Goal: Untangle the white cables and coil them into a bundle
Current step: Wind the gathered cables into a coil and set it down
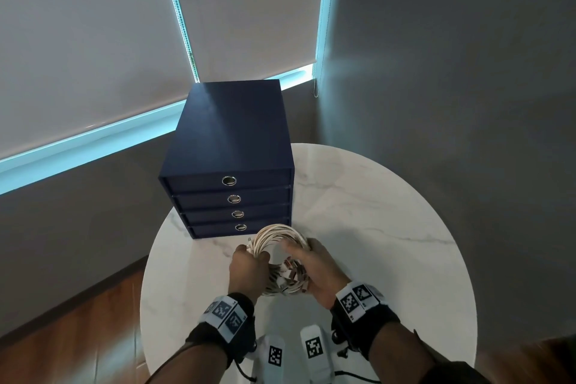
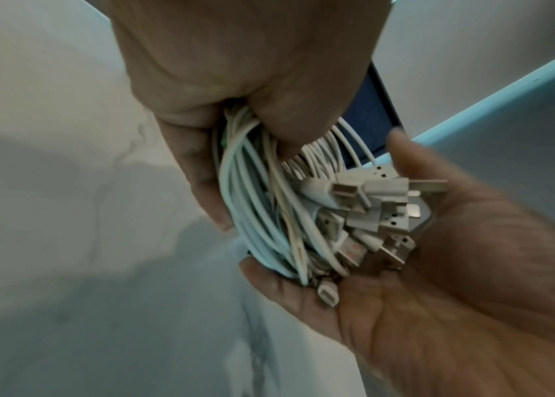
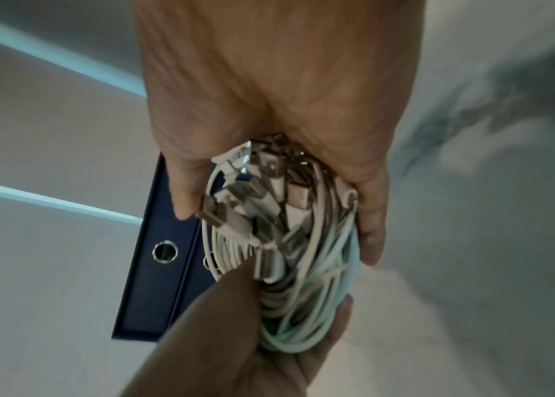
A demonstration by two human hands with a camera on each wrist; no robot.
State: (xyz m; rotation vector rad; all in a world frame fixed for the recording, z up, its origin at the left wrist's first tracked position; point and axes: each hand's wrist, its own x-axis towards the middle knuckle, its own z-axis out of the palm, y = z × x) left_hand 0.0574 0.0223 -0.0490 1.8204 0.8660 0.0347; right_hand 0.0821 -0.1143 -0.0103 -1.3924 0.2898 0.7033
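Note:
A coil of white cables (image 1: pixel 278 234) is held between both hands just above the round marble table (image 1: pixel 389 221). My left hand (image 1: pixel 253 260) grips the coil's left side, thumb over the strands, with fingers (image 2: pixel 206 193) wrapped under them. My right hand (image 1: pixel 300 259) cups the right side, where the cluster of USB plug ends (image 1: pixel 290 274) gathers against its palm. In the left wrist view the plug ends (image 2: pixel 376 212) lie in the right palm (image 2: pixel 438 309). The right wrist view shows the cable bundle (image 3: pixel 310 295) between the right thumb (image 3: pixel 184 198) and fingers (image 3: pixel 372 228).
A dark blue box of several drawers (image 1: pixel 232 146) stands on the table just beyond the coil. Two white tagged devices (image 1: pixel 313 349) lie at the table's near edge. Wooden floor (image 1: pixel 78 337) lies to the left, with grey walls and window blinds behind.

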